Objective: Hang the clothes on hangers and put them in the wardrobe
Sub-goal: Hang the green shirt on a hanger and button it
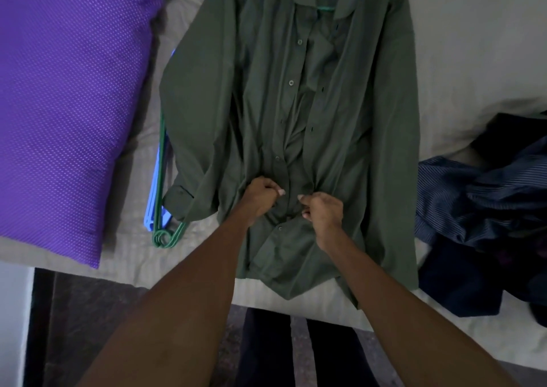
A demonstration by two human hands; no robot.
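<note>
A dark green button shirt (370, 96) lies flat on the bed, collar away from me, with a green hanger (325, 9) showing inside its collar. My left hand (262, 198) pinches the left front edge of the shirt near a lower button. My right hand (322, 215) pinches the right front edge opposite it. Both hands sit close together at the shirt's lower placket. The front is unbuttoned above my hands.
Spare green and blue hangers (161, 209) lie stacked left of the shirt, partly under its sleeve. A purple dotted pillow (65, 105) fills the left. A heap of dark blue clothes (485, 218) sits at the right. The grey bed sheet (473, 46) ends just in front of me.
</note>
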